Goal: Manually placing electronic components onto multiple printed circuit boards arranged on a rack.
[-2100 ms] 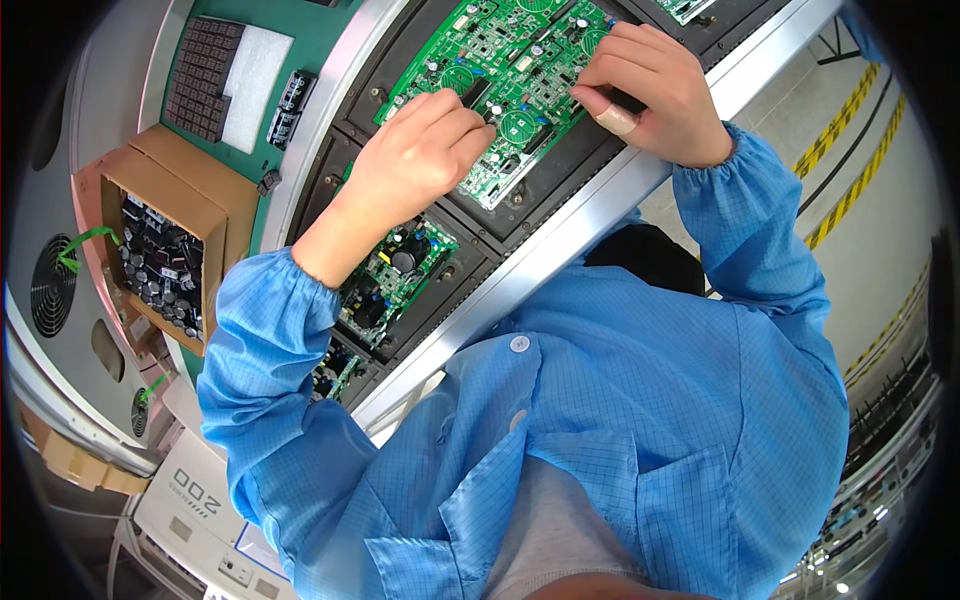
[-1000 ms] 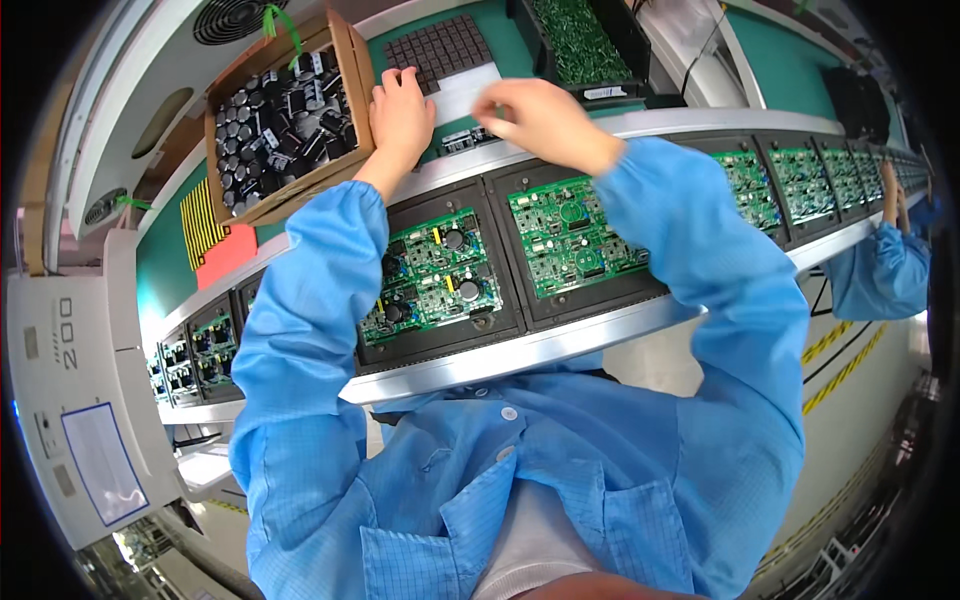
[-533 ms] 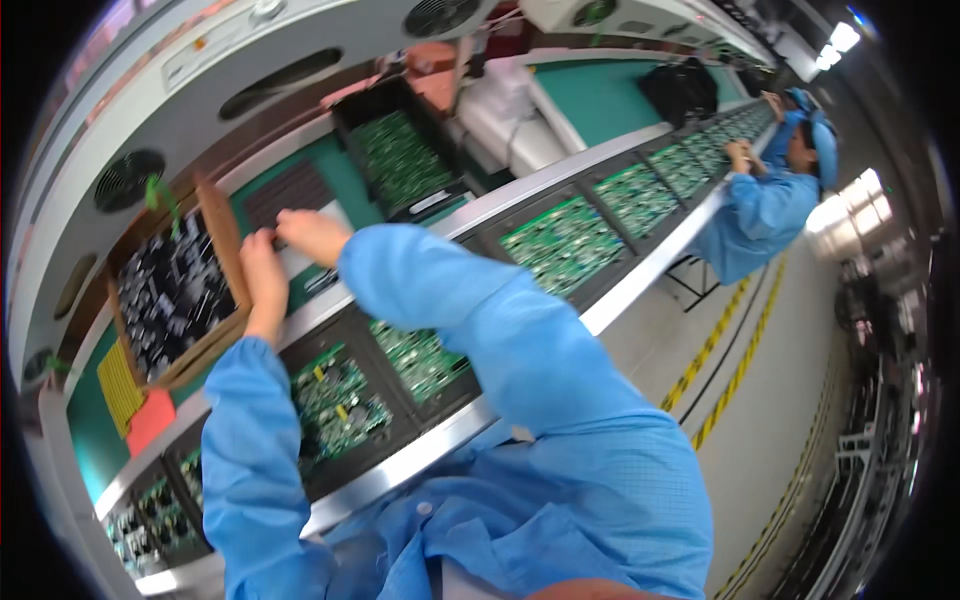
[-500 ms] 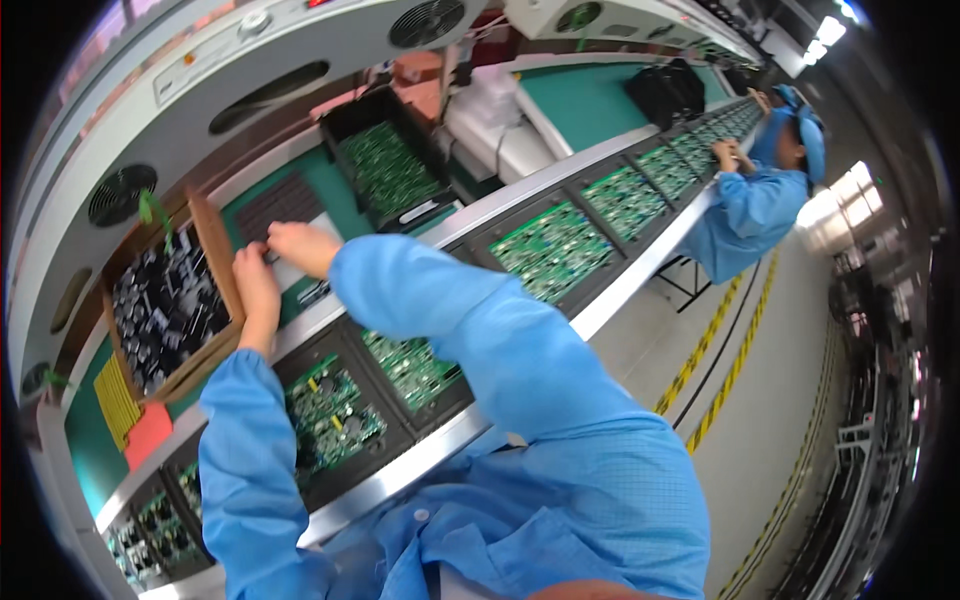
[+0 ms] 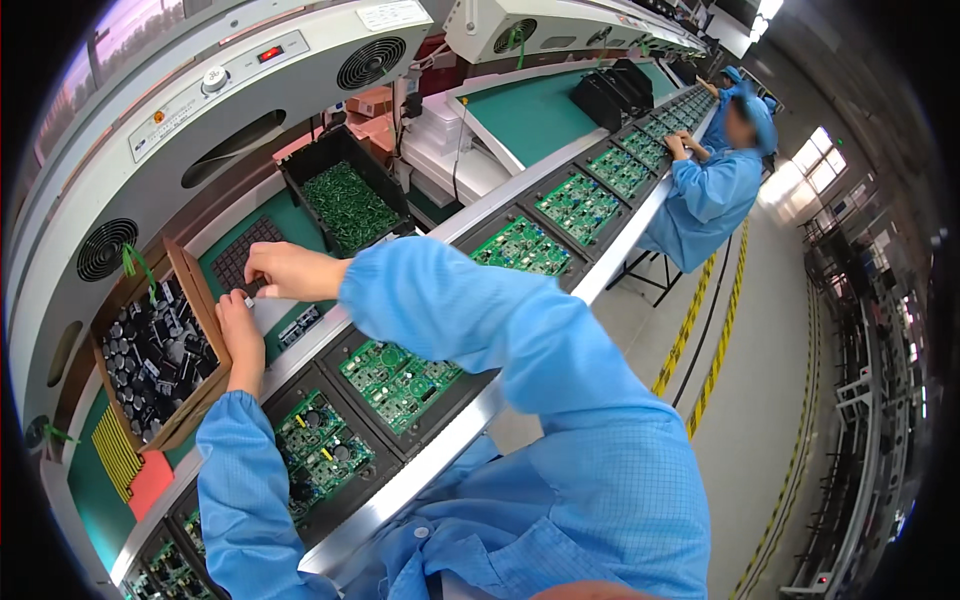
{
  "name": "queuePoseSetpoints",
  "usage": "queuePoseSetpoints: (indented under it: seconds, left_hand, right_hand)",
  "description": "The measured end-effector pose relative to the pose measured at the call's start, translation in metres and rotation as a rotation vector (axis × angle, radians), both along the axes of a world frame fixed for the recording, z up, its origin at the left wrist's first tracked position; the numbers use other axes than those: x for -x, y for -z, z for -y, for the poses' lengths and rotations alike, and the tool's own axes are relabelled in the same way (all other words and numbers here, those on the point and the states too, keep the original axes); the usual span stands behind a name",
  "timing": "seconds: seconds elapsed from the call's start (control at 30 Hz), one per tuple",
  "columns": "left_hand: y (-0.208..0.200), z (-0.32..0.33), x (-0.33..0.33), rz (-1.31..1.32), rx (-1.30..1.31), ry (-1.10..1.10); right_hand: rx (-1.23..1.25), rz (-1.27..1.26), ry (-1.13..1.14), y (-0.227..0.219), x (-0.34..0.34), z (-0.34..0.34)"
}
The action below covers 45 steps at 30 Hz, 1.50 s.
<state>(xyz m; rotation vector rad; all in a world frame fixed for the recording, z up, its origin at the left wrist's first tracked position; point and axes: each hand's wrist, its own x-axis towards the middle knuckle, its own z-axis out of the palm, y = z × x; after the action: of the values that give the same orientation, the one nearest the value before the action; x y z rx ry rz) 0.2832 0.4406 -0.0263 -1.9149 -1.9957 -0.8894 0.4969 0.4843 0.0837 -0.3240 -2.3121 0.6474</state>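
While left hand point(image 5: 242, 333) and right hand point(image 5: 299, 272) pinch something tiny point(image 5: 249, 301), capacitors point(image 5: 155, 345) fill a carton point(image 5: 197, 298), green pieces point(image 5: 348, 205) a bin point(image 5: 380, 170).

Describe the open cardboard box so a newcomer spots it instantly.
Start at the diagonal line of green circuit boards, then cross to the green bench beyond. Toward its left end, just left of the left hand, sits the open cardboard box. Unlike the black bin of green parts farther right, it is brown and heaped with black cylindrical capacitors.
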Motion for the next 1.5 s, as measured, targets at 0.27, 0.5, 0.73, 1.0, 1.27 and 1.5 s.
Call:
queuePoseSetpoints:
  seconds: [0.27,0.5,0.73,1.0,1.27,1.5]
  left_hand:
    - [-0.044,0.021,-0.023,0.044,0.054,0.203]
    - [-0.084,0.079,-0.106,0.411,0.379,0.524]
    - [-0.044,0.078,-0.151,0.345,0.498,0.722]
    - [-0.040,0.064,-0.169,0.074,0.501,0.688]
    - [-0.037,0.065,-0.178,0.014,0.566,0.652]
    - [-0.045,0.070,-0.188,-0.141,0.546,0.629]
  right_hand:
    - [-0.033,0.132,0.005,-0.019,-0.159,0.077]
    - [0.047,0.314,0.425,0.044,-0.260,0.076]
    - [0.159,0.383,0.413,0.068,-0.252,0.070]
    - [0.069,0.412,0.390,0.071,-0.244,0.055]
    - [-0.009,0.558,0.291,0.067,-0.233,0.044]
    - [-0.043,0.634,0.310,0.064,-0.234,0.046]
